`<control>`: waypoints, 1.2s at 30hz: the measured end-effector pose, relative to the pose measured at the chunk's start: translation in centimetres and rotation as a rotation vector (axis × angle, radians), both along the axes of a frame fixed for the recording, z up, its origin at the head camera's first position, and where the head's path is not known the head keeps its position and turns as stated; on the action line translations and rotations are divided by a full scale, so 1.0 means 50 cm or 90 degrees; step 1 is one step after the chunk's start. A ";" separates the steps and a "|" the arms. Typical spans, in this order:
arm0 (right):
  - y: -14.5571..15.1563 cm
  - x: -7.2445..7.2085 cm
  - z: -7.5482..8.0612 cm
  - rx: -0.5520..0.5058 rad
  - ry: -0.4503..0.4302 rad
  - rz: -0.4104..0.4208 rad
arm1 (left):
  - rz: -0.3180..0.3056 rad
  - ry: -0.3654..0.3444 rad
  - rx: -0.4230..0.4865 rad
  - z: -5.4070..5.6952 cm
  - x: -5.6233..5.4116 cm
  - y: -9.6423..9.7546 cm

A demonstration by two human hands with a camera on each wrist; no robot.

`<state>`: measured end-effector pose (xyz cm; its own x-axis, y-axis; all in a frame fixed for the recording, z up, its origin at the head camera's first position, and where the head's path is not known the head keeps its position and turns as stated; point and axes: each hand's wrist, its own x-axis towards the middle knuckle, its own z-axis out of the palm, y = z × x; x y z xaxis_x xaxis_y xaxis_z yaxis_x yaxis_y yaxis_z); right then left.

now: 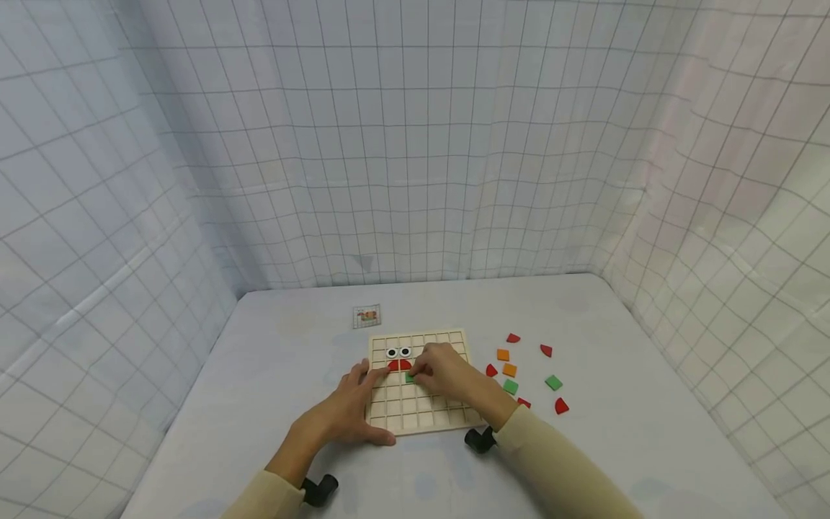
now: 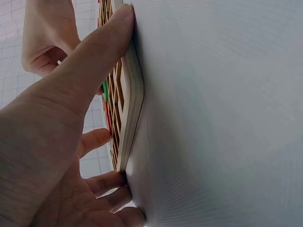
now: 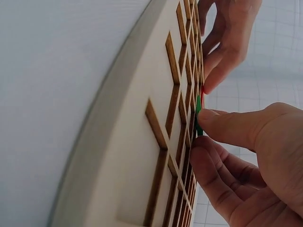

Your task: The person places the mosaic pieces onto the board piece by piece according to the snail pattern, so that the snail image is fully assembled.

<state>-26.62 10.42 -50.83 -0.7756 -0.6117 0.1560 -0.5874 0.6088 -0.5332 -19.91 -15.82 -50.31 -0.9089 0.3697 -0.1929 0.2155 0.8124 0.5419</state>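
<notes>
A pale wooden grid board (image 1: 410, 425) lies on the table. Two eye tiles (image 1: 392, 353) sit in its upper left cells, with two red quarter-round tiles (image 1: 405, 365) just below them. My right hand (image 1: 447, 373) pinches a green square tile (image 3: 199, 116) between thumb and fingers, at the cell under the right red tile. Along the board's left side rests my left hand (image 1: 350, 405), its thumb (image 2: 106, 40) extended against the front edge. The left index fingertip reaches the left red tile, and the other fingers lie by the board's side.
Right of the board are scattered loose tiles: orange squares (image 1: 509, 370), green squares (image 1: 554, 383) and several red quarter-rounds (image 1: 561, 406). A small picture card (image 1: 367, 316) lies behind the board's left corner. Checked white curtains (image 1: 389, 144) stand around the table.
</notes>
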 end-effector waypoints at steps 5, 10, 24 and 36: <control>0.005 -0.011 -0.021 -0.015 0.021 0.017 | -0.001 -0.012 0.007 -0.003 0.002 0.003; 0.001 -0.013 -0.028 -0.015 0.033 0.012 | -0.002 -0.007 0.005 -0.002 0.004 0.003; -0.014 -0.038 -0.054 -0.056 0.045 0.039 | 0.008 -0.006 -0.009 0.002 -0.001 0.003; -0.022 -0.003 -0.006 -0.027 -0.026 -0.018 | 0.003 -0.003 -0.006 0.007 0.005 0.001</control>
<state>-26.75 9.30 -51.12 -0.7988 -0.5830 0.1484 -0.5472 0.6017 -0.5818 -19.67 -15.79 -49.95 -0.9097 0.3638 -0.2002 0.2094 0.8182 0.5354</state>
